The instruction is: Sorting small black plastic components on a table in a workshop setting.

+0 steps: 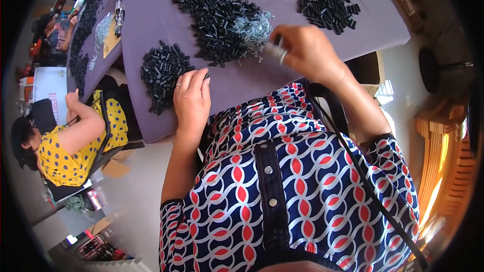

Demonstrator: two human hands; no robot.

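Fingers of the left hand [192, 96] pinch a small black cylinder [207, 76]; the right hand [311, 53] curls, its blurred grip unclear.

I get one left hand [192, 96], one right hand [311, 53], one bench [370, 22] up front with at least three heaps of little black cylinders [327, 8] (honestly too many loose ones to count) and one heap of tiny clear pieces [253, 26] on it, plus two co-workers [70, 148] off left.
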